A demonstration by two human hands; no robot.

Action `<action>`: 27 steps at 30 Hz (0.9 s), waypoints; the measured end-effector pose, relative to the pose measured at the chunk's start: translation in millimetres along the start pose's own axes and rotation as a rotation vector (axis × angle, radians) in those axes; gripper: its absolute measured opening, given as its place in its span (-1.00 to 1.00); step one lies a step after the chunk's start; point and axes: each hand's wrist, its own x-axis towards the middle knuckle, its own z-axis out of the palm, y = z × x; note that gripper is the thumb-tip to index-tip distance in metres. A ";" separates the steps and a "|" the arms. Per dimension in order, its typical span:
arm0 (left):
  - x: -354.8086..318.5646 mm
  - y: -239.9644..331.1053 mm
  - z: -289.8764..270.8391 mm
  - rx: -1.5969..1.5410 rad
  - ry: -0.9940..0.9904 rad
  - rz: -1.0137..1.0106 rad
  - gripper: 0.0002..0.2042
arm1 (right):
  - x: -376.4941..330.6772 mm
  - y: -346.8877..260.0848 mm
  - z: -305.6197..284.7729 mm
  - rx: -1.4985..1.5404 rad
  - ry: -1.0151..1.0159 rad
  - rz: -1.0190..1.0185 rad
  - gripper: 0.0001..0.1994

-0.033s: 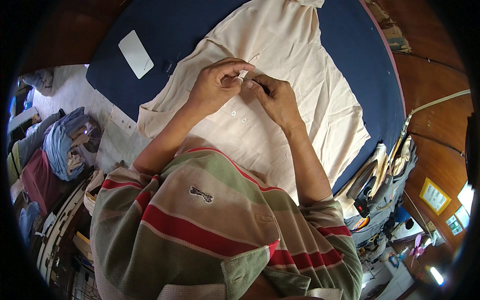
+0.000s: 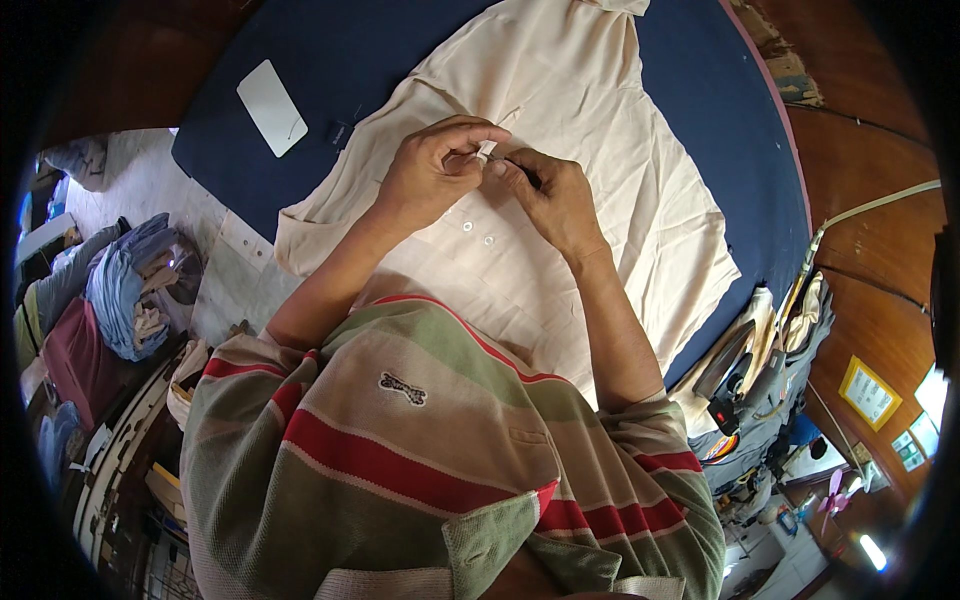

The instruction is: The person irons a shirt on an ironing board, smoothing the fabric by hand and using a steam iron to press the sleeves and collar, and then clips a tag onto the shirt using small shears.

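Note:
A cream shirt lies spread flat on a dark blue padded table. Both hands meet over its front opening. My left hand pinches a small fold of pale fabric between thumb and forefinger. My right hand touches the same spot, its fingers closed on a thin dark thing too small to identify. Two small white buttons show on the shirt just below the hands. My striped green, red and beige sleeves fill the lower picture.
A white rectangular card and a small dark tag lie on the table's left part. An iron sits among cloths at the table's right edge. Piled clothes lie on the floor at left. Wooden panelling runs along the right.

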 end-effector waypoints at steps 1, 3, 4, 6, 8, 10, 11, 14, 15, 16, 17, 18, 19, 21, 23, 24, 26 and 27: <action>-0.2 0.1 -0.1 0.013 0.001 0.004 -0.59 | 0.4 -0.6 -0.7 -0.009 -0.010 0.010 -0.70; -0.1 1.3 -0.4 0.041 0.000 0.014 -0.59 | 1.1 0.2 0.6 0.004 0.004 -0.015 -0.71; 0.0 1.4 -0.3 0.047 0.000 0.011 -0.59 | 1.4 0.6 1.2 0.010 0.011 -0.028 -0.72; 0.0 1.7 -0.4 0.059 0.003 0.004 -0.59 | 1.6 -1.8 0.7 0.027 0.003 -0.016 -0.72; 0.1 2.2 -0.5 0.054 -0.001 0.007 -0.60 | 2.1 -1.7 1.0 0.039 0.003 -0.017 -0.72; 0.4 3.1 -1.0 0.054 -0.006 0.008 -0.60 | 3.2 0.8 2.4 0.046 0.011 -0.031 -0.72; 0.6 3.7 -1.4 0.058 -0.009 0.006 -0.60 | 3.6 0.8 2.0 0.039 0.008 -0.035 -0.72; 1.5 2.8 -0.7 0.071 -0.003 0.026 -0.60 | 4.3 1.4 1.6 0.038 0.011 -0.046 -0.73; 1.6 2.2 -0.2 0.076 0.002 0.037 -0.60 | 4.3 2.6 3.0 0.049 0.018 -0.051 -0.73; 1.3 1.7 -0.1 0.081 0.002 0.035 -0.60 | 4.3 3.2 3.8 0.061 0.026 -0.055 -0.73; 1.3 1.4 0.0 0.086 0.001 0.033 -0.60 | 4.2 2.6 3.1 0.054 0.014 -0.039 -0.73; 1.3 1.2 0.0 0.092 0.000 0.031 -0.60 | 4.1 1.4 1.7 0.047 0.003 -0.022 -0.73; 1.4 1.2 0.0 0.086 -0.001 0.027 -0.61 | 4.0 0.3 0.5 0.040 -0.009 -0.006 -0.73; 1.4 1.6 0.0 0.075 -0.003 0.019 -0.61 | 4.0 -1.2 -1.4 0.045 -0.019 -0.014 -0.73; 1.6 0.3 0.2 0.096 0.000 0.031 -0.61 | 4.0 -0.8 -1.3 0.057 -0.021 -0.014 -0.73; 1.6 -0.1 0.2 0.106 0.001 0.037 -0.61 | 4.1 0.5 -0.3 0.066 -0.019 -0.010 -0.73; 1.3 0.2 0.5 0.075 -0.003 0.025 -0.61 | 3.9 0.4 0.1 0.078 -0.016 -0.011 -0.73; 1.1 0.3 0.6 0.059 -0.005 0.019 -0.61 | 3.6 -0.9 -0.4 0.081 -0.015 -0.016 -0.74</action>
